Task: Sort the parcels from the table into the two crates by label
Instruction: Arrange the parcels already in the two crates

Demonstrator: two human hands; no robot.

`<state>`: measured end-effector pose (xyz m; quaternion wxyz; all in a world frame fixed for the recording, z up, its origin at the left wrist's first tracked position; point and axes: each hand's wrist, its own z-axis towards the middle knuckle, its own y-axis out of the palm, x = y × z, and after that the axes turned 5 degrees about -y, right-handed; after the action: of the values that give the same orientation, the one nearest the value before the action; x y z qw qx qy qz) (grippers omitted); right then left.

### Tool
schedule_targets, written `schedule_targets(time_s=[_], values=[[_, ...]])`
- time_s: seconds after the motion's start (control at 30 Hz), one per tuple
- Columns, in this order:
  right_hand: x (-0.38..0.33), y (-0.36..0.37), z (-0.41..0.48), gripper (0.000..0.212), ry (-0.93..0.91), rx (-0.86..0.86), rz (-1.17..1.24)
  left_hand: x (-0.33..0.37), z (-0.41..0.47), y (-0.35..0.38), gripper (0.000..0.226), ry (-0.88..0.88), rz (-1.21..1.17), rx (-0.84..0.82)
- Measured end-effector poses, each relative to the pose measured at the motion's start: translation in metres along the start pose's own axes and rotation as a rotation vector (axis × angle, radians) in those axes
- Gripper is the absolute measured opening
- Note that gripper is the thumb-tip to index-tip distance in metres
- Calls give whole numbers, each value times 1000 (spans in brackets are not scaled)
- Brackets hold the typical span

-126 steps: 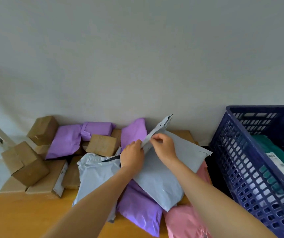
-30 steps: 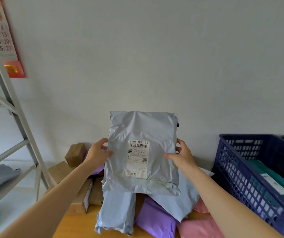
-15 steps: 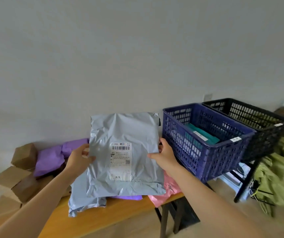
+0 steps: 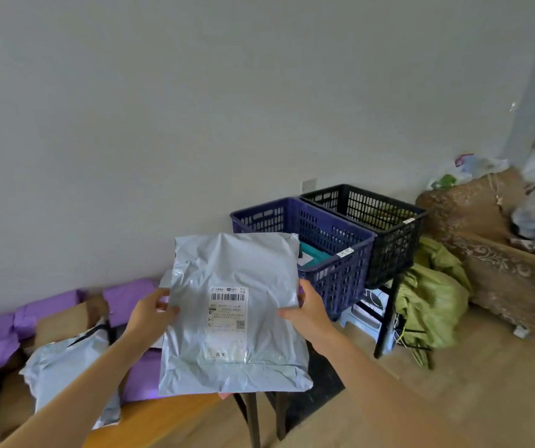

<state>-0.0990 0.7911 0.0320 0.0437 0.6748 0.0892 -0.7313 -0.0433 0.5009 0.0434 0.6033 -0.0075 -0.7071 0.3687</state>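
Head view | we hold the grey parcel [image 4: 227, 270] upright with 2 hands, label [image 4: 227, 313] facing us | left hand [image 4: 151, 313] pinches its left edge, right hand [image 4: 305, 313] its right edge | parcel above worktop [image 4: 169, 415] end, near blue crate [image 4: 334, 240].

On my feed the body is just two arms. The left grip [image 4: 153, 313] is a bare hand; I can make out its thumb and the back of the hand, while the fingertips are hidden. The left forearm [image 4: 75, 392] is bare from the wrist to the edge of my view. The right grip [image 4: 308, 313] is a bare hand too, thumb in view. The right forearm [image 4: 389, 376] is likewise bare, slim at the wrist, broadening and blurring toward the bottom edge.
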Motion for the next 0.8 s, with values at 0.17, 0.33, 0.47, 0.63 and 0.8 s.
schedule_targets(time_s=[0.17,0.33,0.47,0.63,0.8], values=[[12,-75,0,56,3,19,-7,32,-20,65,24,-14,-25,-47],[26,-151,6,53,37,11,8,68,-44,130,25,-4,-35,-64],[48,-203,11,53,69,15,-34,94,-58,178,25,-8,-22,-65],[55,-260,24,56,89,40,-18,122,-68,228,27,-13,-23,-95],[59,-309,49,58,62,80,-4,155,-58,272,22,-15,2,-141]])
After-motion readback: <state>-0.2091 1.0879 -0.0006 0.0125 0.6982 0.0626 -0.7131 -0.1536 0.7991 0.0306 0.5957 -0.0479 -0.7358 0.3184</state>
